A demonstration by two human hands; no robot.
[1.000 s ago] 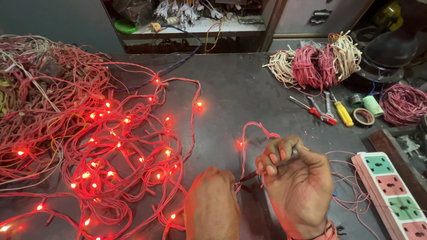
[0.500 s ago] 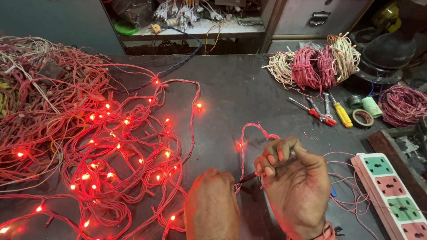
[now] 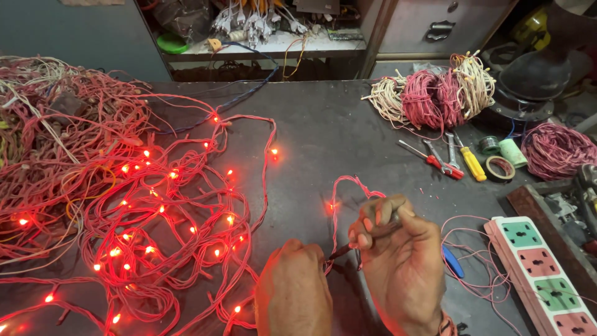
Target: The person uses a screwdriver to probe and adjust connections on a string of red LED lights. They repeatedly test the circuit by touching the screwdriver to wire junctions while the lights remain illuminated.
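Note:
My left hand [image 3: 293,292] is closed around a strand of the red string-light wire [image 3: 339,205] at the near edge of the dark table [image 3: 323,134]. Just to its right, my right hand [image 3: 398,264] grips a thin dark pen-like tool [image 3: 367,239] whose tip points left, meeting the wire beside my left fingers. A lit red bulb [image 3: 330,206] glows on the loop just above both hands. The long string of lit red lights [image 3: 155,218] sprawls over the table's left half.
A multicoloured power strip [image 3: 538,274] lies at the right. Screwdrivers and pliers [image 3: 444,160], tape rolls [image 3: 500,167] and coiled wire bundles [image 3: 429,93] sit at the back right. A tangled unlit wire heap [image 3: 50,124] fills the far left.

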